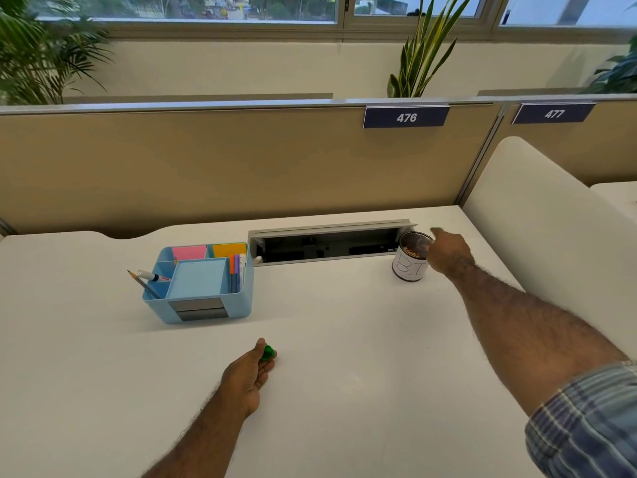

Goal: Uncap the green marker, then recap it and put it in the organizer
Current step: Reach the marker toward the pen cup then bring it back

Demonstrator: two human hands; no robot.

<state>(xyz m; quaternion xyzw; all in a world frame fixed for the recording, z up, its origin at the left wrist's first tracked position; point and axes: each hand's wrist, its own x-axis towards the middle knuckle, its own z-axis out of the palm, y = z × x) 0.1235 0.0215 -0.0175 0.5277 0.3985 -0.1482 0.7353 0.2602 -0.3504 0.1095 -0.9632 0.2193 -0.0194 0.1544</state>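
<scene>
While the left hand [249, 374] rests low on the white counter [344, 374] with its fingers curled around a small green piece [268, 352], seemingly the green marker's cap or its end, the right hand [448, 252] reaches far across to a white cup [410, 258] by the counter's back edge. Its fingers sit at the cup's rim, but whether they grip anything there I cannot tell; the rest of the marker cannot be made out. Well to the left of the cup stands the blue organizer [201, 288], holding pink, orange and blue sticky notes, a few pens upright in its right slot, and a pencil and a white pen leaning out of its left corner. Between organizer and cup runs an open cable tray [327, 243] sunk into the counter. Nothing lies between the left hand and the organizer.
</scene>
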